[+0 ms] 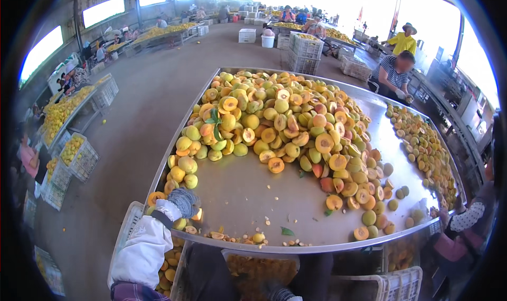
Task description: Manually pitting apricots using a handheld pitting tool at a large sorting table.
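Observation:
My left hand (184,202), in a grey knit glove and white sleeve, is at the near left corner of a metal table (237,194). It lies against halved yellow peaches along the rim, with an orange cut face (197,214) beside its fingers; its grip is hidden. My right hand (282,293) shows only in part at the bottom edge, blurred and gloved, low over a tub (261,267) of brownish-orange bits between my knees. A large heap of whole and halved peaches (277,118) covers the table's far side. Loose pits and scraps (217,235) lie by the near rim.
Plastic crates stand below the table, one with peach halves (168,271) at left and a white one (402,285) at right. A second peach pile (424,150) lies along the table's right side. Co-workers sit there, one in a striped shirt (394,73). Stacked crates (305,53) stand beyond.

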`<state>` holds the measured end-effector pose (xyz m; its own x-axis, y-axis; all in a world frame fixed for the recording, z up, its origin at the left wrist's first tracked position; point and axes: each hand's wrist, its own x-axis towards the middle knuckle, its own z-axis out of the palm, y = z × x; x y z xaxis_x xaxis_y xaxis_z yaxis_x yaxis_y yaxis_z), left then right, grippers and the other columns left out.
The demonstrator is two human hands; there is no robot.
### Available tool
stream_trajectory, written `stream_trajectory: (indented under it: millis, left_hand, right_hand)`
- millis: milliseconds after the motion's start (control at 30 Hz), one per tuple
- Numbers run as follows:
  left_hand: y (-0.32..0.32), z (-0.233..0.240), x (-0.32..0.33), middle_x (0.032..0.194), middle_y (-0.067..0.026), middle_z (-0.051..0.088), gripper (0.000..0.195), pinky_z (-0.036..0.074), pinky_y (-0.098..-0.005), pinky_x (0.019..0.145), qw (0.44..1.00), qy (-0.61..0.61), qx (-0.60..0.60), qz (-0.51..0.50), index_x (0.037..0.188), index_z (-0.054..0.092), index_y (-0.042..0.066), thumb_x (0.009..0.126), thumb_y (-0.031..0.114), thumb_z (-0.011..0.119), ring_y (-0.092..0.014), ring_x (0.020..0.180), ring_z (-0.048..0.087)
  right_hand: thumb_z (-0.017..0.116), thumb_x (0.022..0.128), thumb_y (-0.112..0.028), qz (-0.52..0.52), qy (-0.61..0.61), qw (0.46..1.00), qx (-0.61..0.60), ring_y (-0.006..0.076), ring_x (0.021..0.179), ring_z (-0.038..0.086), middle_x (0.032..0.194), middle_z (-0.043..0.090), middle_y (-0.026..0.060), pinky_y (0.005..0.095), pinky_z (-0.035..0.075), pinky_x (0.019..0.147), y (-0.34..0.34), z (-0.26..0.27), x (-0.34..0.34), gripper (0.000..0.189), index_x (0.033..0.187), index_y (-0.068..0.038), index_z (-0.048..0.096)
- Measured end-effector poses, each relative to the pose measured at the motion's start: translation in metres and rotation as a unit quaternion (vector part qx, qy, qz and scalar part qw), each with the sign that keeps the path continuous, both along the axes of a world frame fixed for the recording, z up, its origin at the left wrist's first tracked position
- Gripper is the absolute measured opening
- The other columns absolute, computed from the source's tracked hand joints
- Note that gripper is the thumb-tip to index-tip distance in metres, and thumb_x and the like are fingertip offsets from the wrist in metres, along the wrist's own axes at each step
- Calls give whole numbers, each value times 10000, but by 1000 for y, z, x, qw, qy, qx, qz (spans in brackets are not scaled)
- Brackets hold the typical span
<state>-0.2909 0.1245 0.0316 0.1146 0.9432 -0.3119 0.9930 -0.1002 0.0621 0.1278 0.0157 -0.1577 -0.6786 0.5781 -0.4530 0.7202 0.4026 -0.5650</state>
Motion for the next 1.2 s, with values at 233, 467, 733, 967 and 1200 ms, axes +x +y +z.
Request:
stream_trajectory:
  millis: [233, 467, 733, 967, 1200]
  left_hand:
    - [89, 59, 5, 1099, -141, 577, 514, 413, -436, 917, 919, -52, 345, 185, 1117, 579, 86, 764, 457, 620, -316, 1054, 535]
    - [201, 52, 0, 1270, -165, 448, 695, 347, -464, 993, 923, 113, 324, 173, 1350, 384, 143, 743, 370, 633, -377, 1168, 441]
    - [214, 8, -15, 1072, -143, 575, 355, 412, -441, 882, 931, 47, 356, 73, 995, 615, 133, 659, 231, 670, -335, 1040, 509]
    - [186, 0, 56, 1036, -176, 602, 373, 462, -393, 879, 899, -197, 386, 59, 1048, 612, 49, 676, 68, 622, -329, 981, 580]
    - [116, -1, 165, 976, -131, 612, 385, 499, -342, 809, 594, -754, 45, 276, 1143, 529, 15, 773, 88, 607, -235, 889, 611]
  right_hand:
    - [493, 916, -216, -39, 39, 998, -14, 286, 929, 612, 1025, 636, 159, 363, 478, 819, 33, 8, -10, 271, 1112, -50, 578]
    - [480, 922, -241, -53, 52, 997, -25, 310, 922, 607, 1014, 633, 171, 385, 479, 801, 71, 8, -19, 291, 1128, -54, 565]
    - [466, 928, -270, -104, 111, 988, -15, 338, 913, 601, 1001, 630, 186, 411, 480, 781, 83, 1, -15, 314, 1146, -60, 549]
    - [454, 933, -295, -131, 192, 973, -3, 362, 905, 596, 989, 627, 199, 433, 481, 764, 33, 38, -6, 335, 1162, -65, 536]
    - [565, 899, -288, -206, 342, 913, -88, 199, 740, 579, 787, 630, 103, 377, 464, 674, -3, 101, 18, 271, 1047, -61, 561]
